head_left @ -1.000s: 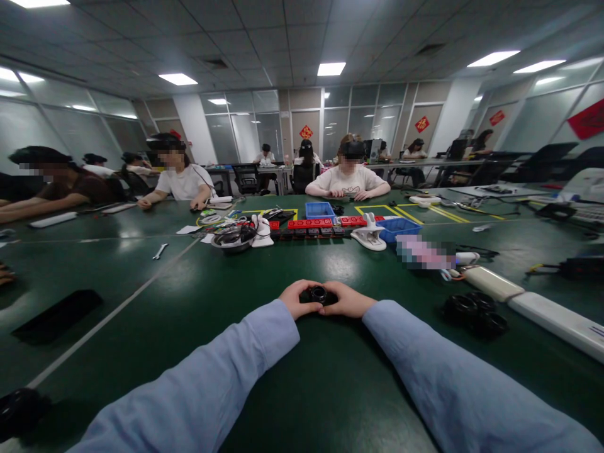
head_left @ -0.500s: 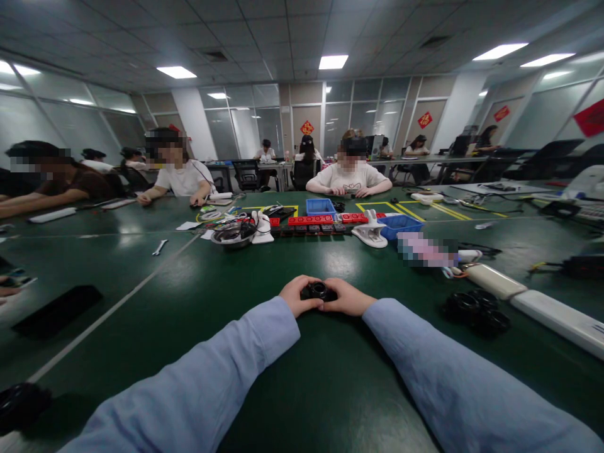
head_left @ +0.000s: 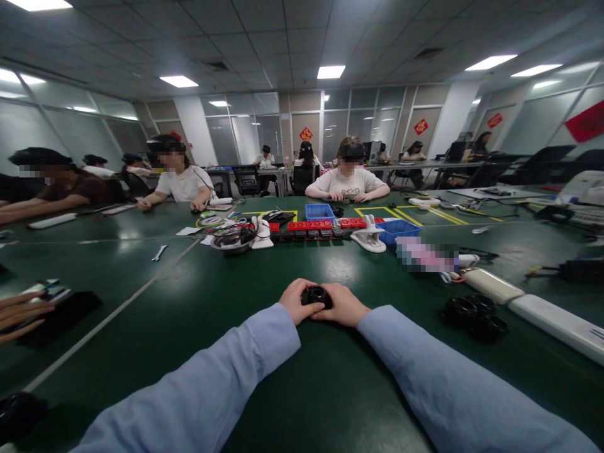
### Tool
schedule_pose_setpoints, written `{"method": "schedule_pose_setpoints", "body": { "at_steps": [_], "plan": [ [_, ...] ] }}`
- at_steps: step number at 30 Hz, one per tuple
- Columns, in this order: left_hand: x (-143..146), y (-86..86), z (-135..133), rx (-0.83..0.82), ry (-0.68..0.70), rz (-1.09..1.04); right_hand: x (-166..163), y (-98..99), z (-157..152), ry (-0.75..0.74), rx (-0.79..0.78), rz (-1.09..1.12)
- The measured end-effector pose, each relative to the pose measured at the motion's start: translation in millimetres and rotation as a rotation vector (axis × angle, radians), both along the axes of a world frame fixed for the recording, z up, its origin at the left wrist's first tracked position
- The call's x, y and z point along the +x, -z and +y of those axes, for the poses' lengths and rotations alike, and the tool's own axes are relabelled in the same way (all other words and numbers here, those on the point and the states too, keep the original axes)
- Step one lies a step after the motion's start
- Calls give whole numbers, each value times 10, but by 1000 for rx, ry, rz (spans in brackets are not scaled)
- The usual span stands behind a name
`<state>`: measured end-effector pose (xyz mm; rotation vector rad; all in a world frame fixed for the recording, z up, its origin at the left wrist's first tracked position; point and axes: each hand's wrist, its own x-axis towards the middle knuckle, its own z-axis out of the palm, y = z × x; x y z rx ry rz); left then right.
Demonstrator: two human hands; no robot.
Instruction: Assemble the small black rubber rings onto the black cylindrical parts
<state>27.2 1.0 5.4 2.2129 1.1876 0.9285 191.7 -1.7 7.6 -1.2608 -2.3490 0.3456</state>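
Both my hands meet over the green table (head_left: 330, 390), around one small round black part with a raised ring on top (head_left: 317, 293). My left hand (head_left: 299, 302) is closed on its left side, the thumb lying across the front. From the right, my right hand (head_left: 345, 304) wraps the same part, its fingers partly hidden behind it. What exactly the black part is, I cannot make out. Several similar black ringed parts (head_left: 476, 314) lie in a cluster to the right, and another dark object (head_left: 21, 412) sits at the lower left edge.
Ahead stand a bowl of cables (head_left: 233, 242), a red strip (head_left: 311, 224), blue bins (head_left: 399, 231) and a white clamp (head_left: 369, 236). White long cases (head_left: 557, 318) lie right. A wrench (head_left: 160, 253) lies left, near a co-worker's hand (head_left: 21, 314). Other people sit around the table.
My hands have turned the black part slightly and the right hand's fingers have shifted around it. At the left, a co-worker's hand has come in over the black tray-like object with a small item.
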Motion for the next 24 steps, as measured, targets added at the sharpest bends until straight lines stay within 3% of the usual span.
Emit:
{"method": "schedule_pose_setpoints", "body": {
  "at_steps": [11,16,24],
  "plan": [
    [-12,8,8,-14,75,-17,117,-34,105,-246,-241,197],
    [-23,6,11,-6,95,-9,133,-22,124,-277,-317,247],
    [-27,43,45,8,105,-30,128,-21,120,-262,-309,232]
  ]
}}
